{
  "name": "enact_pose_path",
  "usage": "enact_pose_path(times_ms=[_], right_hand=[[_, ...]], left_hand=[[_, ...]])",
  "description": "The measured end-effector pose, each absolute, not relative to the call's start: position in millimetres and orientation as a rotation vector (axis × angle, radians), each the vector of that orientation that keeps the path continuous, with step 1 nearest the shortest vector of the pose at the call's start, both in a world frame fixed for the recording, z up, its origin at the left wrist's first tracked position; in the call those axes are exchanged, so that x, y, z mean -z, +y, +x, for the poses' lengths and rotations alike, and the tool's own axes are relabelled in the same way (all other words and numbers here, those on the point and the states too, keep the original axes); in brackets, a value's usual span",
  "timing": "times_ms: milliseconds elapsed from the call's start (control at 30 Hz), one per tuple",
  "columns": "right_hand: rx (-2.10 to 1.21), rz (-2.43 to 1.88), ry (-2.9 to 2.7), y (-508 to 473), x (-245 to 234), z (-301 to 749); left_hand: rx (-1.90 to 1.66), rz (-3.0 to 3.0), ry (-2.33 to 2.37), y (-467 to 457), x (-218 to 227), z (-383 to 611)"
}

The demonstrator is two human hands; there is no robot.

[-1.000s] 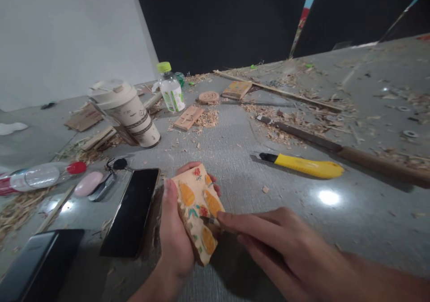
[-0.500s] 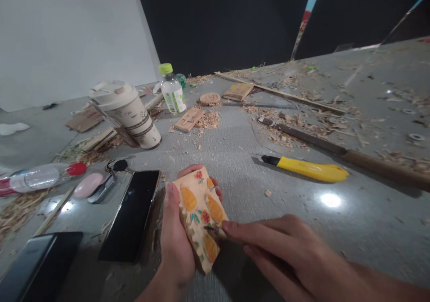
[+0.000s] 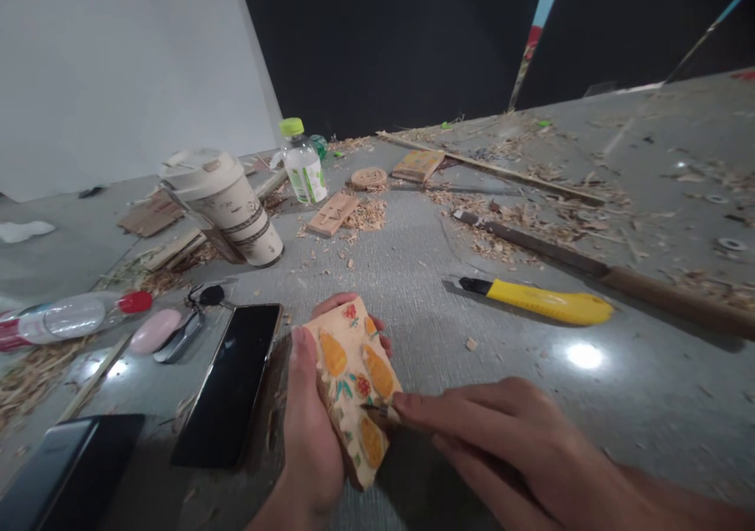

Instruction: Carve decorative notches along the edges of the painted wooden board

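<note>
My left hand [image 3: 312, 429] wraps round a carved wooden block [image 3: 357, 362], thumb along its left edge and fingers behind it. The block is tilted, with raised orange leaf shapes, red flowers and small green leaves painted on its pale face. In my right hand [image 3: 519, 444] is a slim paintbrush [image 3: 383, 411] with a dark pointed tip and a metallic collar; its handle is mostly hidden by the fingers. The tip lies at the block's face, below the middle red flower and above the lowest orange shape. Whether it touches the wood I cannot tell.
A yellow utility knife [image 3: 543, 301] and a long file [image 3: 543, 248] lie to the right. To the left are a dark phone [image 3: 227, 389], a paper cup [image 3: 227, 204] and a capped bottle [image 3: 303, 165]. Wood shavings [image 3: 369, 210] litter the grey surface.
The brush tip has shifted slightly down on the block, away from the middle red flower. The whole scene sits a little lower in view. Both hands keep their hold.
</note>
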State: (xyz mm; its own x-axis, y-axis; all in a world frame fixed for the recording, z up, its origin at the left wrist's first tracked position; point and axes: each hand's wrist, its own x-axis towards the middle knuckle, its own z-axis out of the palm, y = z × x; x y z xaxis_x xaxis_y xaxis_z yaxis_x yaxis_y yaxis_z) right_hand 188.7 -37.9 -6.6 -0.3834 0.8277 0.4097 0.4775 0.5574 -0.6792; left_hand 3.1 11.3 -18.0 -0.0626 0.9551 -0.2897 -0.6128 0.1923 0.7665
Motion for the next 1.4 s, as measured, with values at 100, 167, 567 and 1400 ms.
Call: enact_pose_path(times_ms=[100, 167, 567, 1400], right_hand=[[-0.574, -1.055, -2.027, -36.4, 9.8, 186.7], [-0.582, -1.067, -2.022, -35.9, 10.6, 186.1], [-0.627, -1.082, -1.977, -34.6, 6.2, 182.6], [-0.621, -0.941, -1.989, -17.2, 12.7, 191.9]], left_hand=[[-1.338, 0.477, 0.937, 11.8, 14.5, 3.2], [-1.32, 0.457, 0.936, 12.1, 13.6, 2.3], [-1.316, 0.449, 0.895, 12.3, 14.6, 1.3], [-1.359, 0.597, 0.93, 16.8, 5.0, 6.4]])
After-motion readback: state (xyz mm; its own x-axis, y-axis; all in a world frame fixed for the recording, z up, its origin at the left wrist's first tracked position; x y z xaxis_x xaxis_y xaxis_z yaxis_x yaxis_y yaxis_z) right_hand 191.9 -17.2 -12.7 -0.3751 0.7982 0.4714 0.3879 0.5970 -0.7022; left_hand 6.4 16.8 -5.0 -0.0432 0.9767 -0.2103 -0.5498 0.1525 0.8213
